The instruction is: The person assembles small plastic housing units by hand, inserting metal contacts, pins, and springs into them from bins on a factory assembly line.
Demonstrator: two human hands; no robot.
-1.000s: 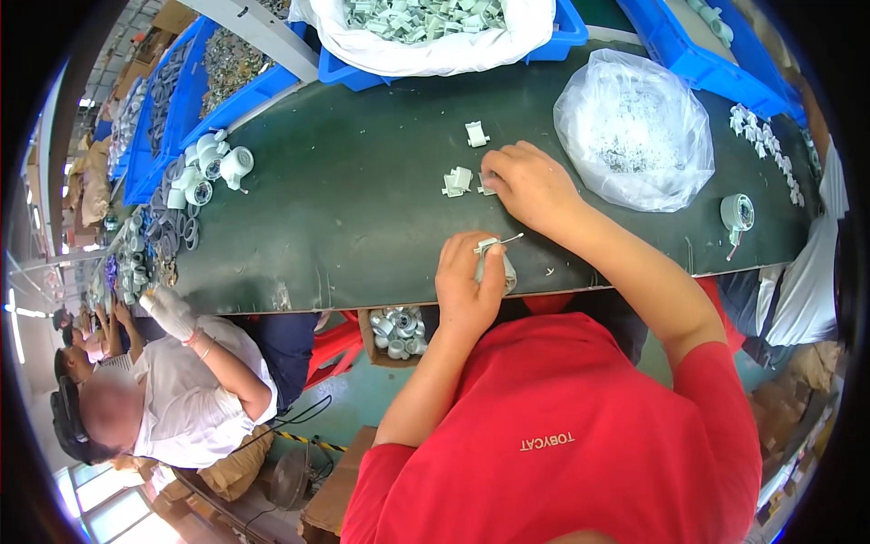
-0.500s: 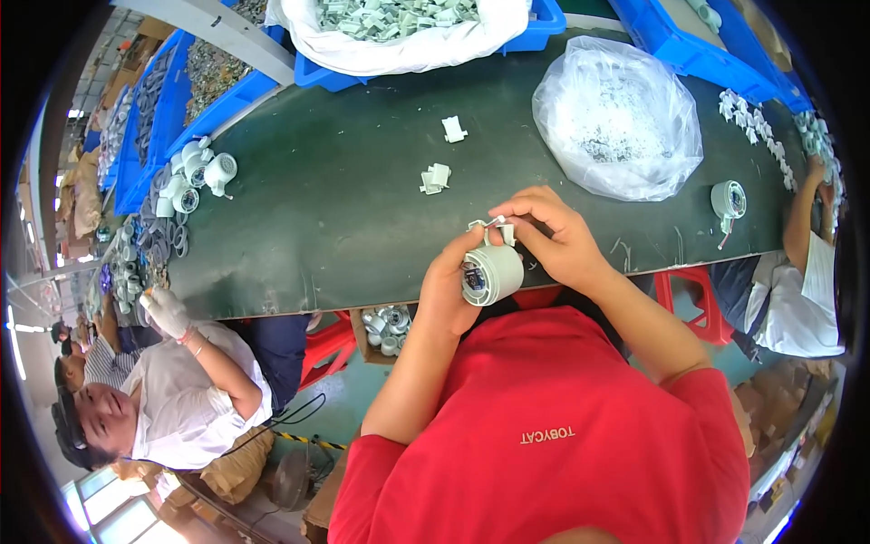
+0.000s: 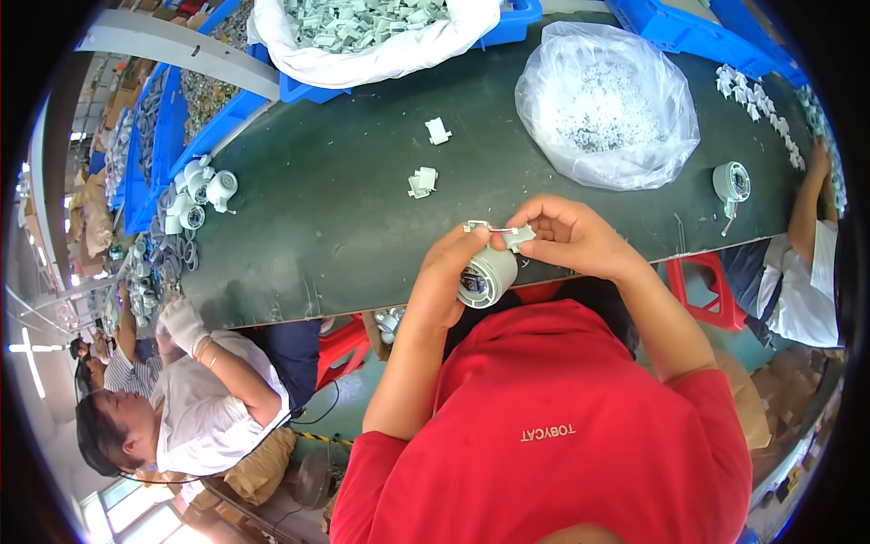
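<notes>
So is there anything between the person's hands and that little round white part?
Nothing visible. The left hand already grips the round white part, and the right hand pinches a small clip right at its top, above the green table.

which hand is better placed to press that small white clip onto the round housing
Right. The right hand already pinches the small white clip at the top of the round housing, while the left hand is wrapped around the housing, steadying it.
</notes>
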